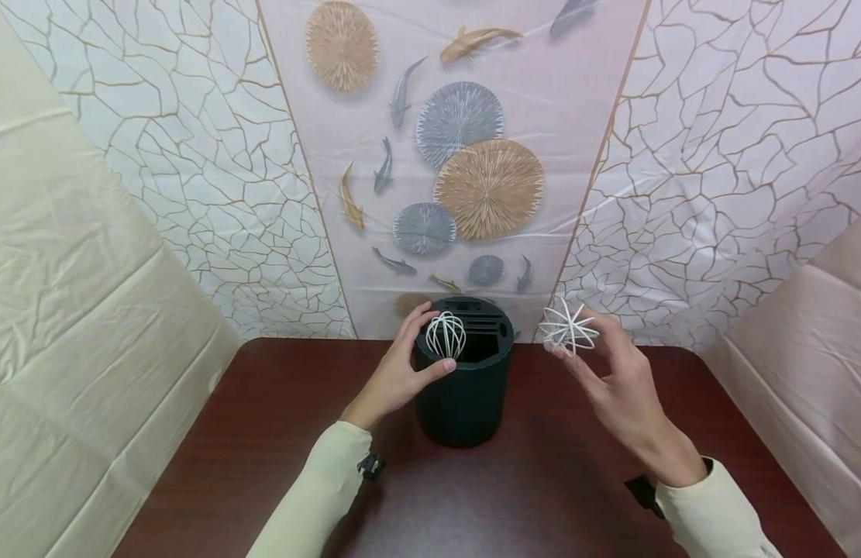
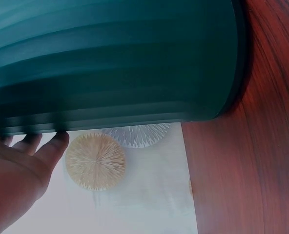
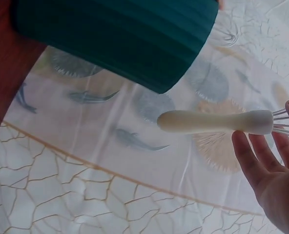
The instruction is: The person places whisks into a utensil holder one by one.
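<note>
A dark green utensil holder [image 1: 462, 403], round and ribbed, stands upright on the table. My left hand [image 1: 402, 376] curves round the left side of its rim, thumb at the front and fingers toward the back. In the left wrist view, fingertips [image 2: 56, 145] touch the ribbed wall. A white wire whisk [image 1: 445, 335] stands in the holder, its wire head above the rim and its handle hidden inside. To the right of the holder, my right hand [image 1: 621, 387] holds a second whisk [image 1: 568, 327] by its wires, up in the air. Its pale handle [image 3: 213, 122] hangs free below the fingers.
The holder's top has slots [image 1: 475, 318] at the back and a larger opening in front. Under it is a dark red-brown wooden table [image 1: 263, 465]. Patterned cloth [image 1: 486, 116] hangs behind, and plain cream cloth [image 1: 74, 310] hangs at the sides.
</note>
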{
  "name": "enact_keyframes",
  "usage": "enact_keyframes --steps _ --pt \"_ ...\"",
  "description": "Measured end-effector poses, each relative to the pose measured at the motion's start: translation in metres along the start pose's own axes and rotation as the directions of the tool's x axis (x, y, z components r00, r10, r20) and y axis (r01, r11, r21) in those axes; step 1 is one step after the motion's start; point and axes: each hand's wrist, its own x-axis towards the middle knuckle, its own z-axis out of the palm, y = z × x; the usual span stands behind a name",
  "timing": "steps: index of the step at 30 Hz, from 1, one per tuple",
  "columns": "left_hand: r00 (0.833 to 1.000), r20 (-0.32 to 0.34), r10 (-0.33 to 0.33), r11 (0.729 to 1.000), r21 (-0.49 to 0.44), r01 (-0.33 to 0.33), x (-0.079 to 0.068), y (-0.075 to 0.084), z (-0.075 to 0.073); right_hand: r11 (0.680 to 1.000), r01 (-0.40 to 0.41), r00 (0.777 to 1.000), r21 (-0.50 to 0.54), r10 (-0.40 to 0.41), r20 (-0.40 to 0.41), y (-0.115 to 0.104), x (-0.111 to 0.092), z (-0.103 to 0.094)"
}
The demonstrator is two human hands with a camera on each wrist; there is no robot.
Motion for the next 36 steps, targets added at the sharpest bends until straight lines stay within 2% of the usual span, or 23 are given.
enact_keyframes --steps 13,22,29,33,36 --pt "1.000 0.003 -0.008 1.000 0.000 0.008 -0.002 -0.001 -0.001 0.986 0.083 0.996 0.147 -0.084 0.001 -0.021 0.021 0.013" --pt "1.000 0.005 0.000 1.000 0.012 0.000 0.000 0.001 -0.001 0.990 -0.009 0.999 0.140 0.002 0.045 -0.027 0.028 0.030" --pt "1.000 0.004 0.018 1.000 0.011 -0.018 0.004 0.003 -0.003 0.975 -0.030 0.996 0.220 0.012 0.085 -0.019 0.033 0.044" --pt "1.000 -0.004 0.020 1.000 0.008 -0.020 0.004 0.002 -0.003 0.975 -0.031 0.994 0.219 0.007 0.112 -0.012 0.032 0.051" --pt "1.000 0.008 -0.006 1.000 0.013 0.006 -0.001 0.001 0.000 0.979 -0.036 0.989 0.202 0.005 0.149 -0.008 0.026 0.057"
